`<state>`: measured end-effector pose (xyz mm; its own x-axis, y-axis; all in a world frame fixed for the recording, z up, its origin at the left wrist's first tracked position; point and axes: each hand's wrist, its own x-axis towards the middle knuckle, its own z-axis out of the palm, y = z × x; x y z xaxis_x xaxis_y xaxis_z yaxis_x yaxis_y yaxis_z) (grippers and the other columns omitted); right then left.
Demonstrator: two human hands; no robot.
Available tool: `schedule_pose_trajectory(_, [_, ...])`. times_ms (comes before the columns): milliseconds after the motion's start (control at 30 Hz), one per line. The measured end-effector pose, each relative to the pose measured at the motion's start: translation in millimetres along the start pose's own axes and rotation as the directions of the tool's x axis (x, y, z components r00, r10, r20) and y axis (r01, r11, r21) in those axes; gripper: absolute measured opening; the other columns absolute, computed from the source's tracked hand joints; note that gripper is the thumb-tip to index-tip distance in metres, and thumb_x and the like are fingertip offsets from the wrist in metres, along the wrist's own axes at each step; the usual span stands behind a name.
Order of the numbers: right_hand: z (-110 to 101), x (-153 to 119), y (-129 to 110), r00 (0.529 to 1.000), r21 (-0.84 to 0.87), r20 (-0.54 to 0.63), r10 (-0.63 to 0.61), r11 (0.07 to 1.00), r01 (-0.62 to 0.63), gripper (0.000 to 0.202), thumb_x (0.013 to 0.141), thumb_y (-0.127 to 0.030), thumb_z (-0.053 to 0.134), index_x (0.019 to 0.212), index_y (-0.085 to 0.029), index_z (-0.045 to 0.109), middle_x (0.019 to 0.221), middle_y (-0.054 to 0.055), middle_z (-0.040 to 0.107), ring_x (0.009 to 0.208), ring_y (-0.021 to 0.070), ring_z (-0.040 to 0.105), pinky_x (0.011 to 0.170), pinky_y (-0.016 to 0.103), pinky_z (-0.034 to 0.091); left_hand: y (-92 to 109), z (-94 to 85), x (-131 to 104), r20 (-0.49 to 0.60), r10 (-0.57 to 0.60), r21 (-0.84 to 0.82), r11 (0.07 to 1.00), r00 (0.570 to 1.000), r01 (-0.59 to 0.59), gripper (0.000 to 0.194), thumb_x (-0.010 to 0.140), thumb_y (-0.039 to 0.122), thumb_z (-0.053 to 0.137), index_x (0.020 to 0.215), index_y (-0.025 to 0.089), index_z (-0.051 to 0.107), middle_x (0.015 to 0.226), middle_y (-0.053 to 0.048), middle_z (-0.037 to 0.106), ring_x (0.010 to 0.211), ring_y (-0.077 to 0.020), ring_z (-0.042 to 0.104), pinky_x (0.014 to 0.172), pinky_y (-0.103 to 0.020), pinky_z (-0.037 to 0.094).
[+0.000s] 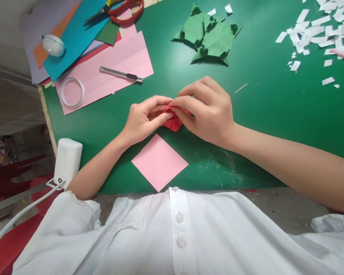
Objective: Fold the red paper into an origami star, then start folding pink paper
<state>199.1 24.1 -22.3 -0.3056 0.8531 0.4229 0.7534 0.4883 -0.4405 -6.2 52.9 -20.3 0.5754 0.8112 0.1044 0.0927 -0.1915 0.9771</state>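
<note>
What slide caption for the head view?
Left hand and right hand pinch folded red paper near a pink square.

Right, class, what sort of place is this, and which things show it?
Probably a paper-craft workspace; whether school, home or workshop is unclear. Coloured sheets lie stacked on the green table, scissors on top, while the left hand and right hand hold red folded paper.

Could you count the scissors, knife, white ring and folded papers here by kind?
Scissors: 1
Knife: 1
White ring: 1
Green folded papers: 2
Red folded paper, in the hands: 1
Total: 6
</note>
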Motion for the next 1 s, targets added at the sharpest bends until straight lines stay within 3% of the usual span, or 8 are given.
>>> schedule_pose_trajectory(133, [0, 1, -2, 0.999, 0.094, 0.014, 0.051, 0.994, -0.052, 0.030, 0.105, -0.038, 0.044, 0.093, -0.025, 0.068, 0.103, 0.004, 0.072, 0.093, 0.0193, 0.065, 0.085, 0.038, 0.054, 2, 0.5, 1, -0.016, -0.011, 0.011, 1.000, 1.000, 0.011, 0.024, 0.087, 0.033, 0.080, 0.109, 0.024, 0.073, 0.102, 0.002, 0.081, 0.095, -0.0166, 0.080, 0.088, -0.025, 0.069])
schedule_pose_trajectory(467, [-1, 1, -5, 0.993, 0.235, 0.037, 0.114, 0.965, -0.120, 0.021, 0.101, -0.031, 0.049, 0.088, -0.025, 0.065, 0.101, 0.006, 0.073, 0.093, 0.0213, 0.069, 0.081, 0.038, 0.056, 7, 6.3, 1, -0.032, -0.093, -0.074, 0.993, 0.995, 0.091, 0.020, 0.084, 0.030, 0.082, 0.091, 0.021, 0.065, 0.085, 0.005, 0.079, 0.078, -0.0153, 0.080, 0.070, -0.024, 0.068])
schedule_pose_trajectory(700, [1, 0, -7, 0.987, 0.357, 0.008, 0.161, 0.921, -0.154, 0.009, 0.093, -0.025, 0.061, 0.085, -0.024, 0.063, 0.086, 0.003, 0.073, 0.077, 0.0174, 0.067, 0.069, 0.033, 0.056, 5, 5.0, 2, -0.020, -0.090, -0.056, 0.994, 0.996, 0.089, 0.023, 0.082, 0.022, 0.082, 0.087, 0.021, 0.059, 0.082, 0.005, 0.078, 0.074, -0.0147, 0.079, 0.067, -0.024, 0.067])
schedule_pose_trajectory(833, [2, -1, -8, 0.977, 0.390, 0.029, 0.209, 0.898, -0.204, 0.007, 0.092, -0.023, 0.060, 0.087, -0.024, 0.064, 0.083, 0.002, 0.074, 0.069, 0.0152, 0.065, 0.064, 0.031, 0.056, 1, 4.9, 2, -0.036, -0.077, -0.031, 0.997, 0.996, 0.076, 0.030, 0.080, 0.028, 0.084, 0.090, 0.023, 0.056, 0.079, 0.007, 0.077, 0.071, -0.0137, 0.078, 0.064, -0.023, 0.064])
schedule_pose_trajectory(1000, [-2, 4, -6, 0.988, 0.422, 0.076, 0.137, 0.893, -0.156, 0.008, 0.091, -0.023, 0.062, 0.086, -0.025, 0.067, 0.086, 0.000, 0.075, 0.069, 0.0138, 0.066, 0.065, 0.030, 0.056, -4, 1.3, 0, 0.011, -0.060, -0.025, 0.998, 0.998, 0.060, 0.032, 0.085, 0.040, 0.080, 0.097, 0.026, 0.055, 0.083, 0.007, 0.076, 0.075, -0.0125, 0.077, 0.066, -0.023, 0.062])
